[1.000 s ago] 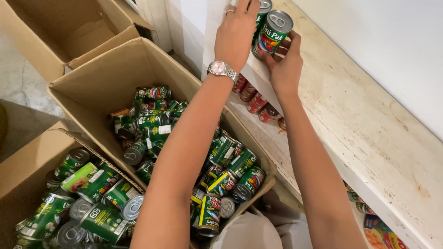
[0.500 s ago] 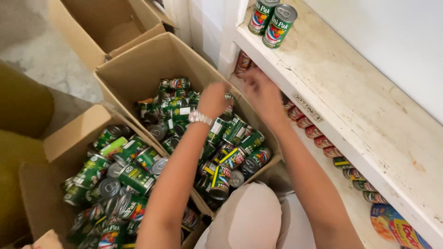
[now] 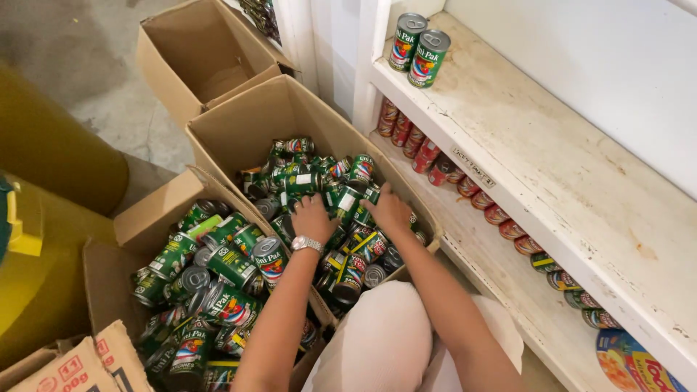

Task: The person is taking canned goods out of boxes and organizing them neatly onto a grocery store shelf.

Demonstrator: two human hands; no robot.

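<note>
Both hands are reaching into centre cardboard box point(image 3: 239, 123): left hand point(image 3: 314, 218) and right hand point(image 3: 388, 209) are curling over green cans point(image 3: 341, 199); grip unclear.

A shop stockroom: cardboard boxes point(image 3: 239, 138) full of cans point(image 3: 232, 265) lie under the hands point(image 3: 312, 218), with stocked white shelves point(image 3: 552, 181) just right of them.

Both hands lay on the heap of cans point(image 3: 341, 207) inside the middle carton point(image 3: 239, 127), the left hand point(image 3: 312, 216) just left of the right hand point(image 3: 388, 209). Left of the left hand stood another carton of cans point(image 3: 138, 221). Beyond the hands sat an open carton point(image 3: 190, 36). Right of the right hand ran a shelf point(image 3: 552, 167), two cans point(image 3: 417, 52) upright at its far end; a row of cans point(image 3: 435, 163) lay beneath it.
</note>
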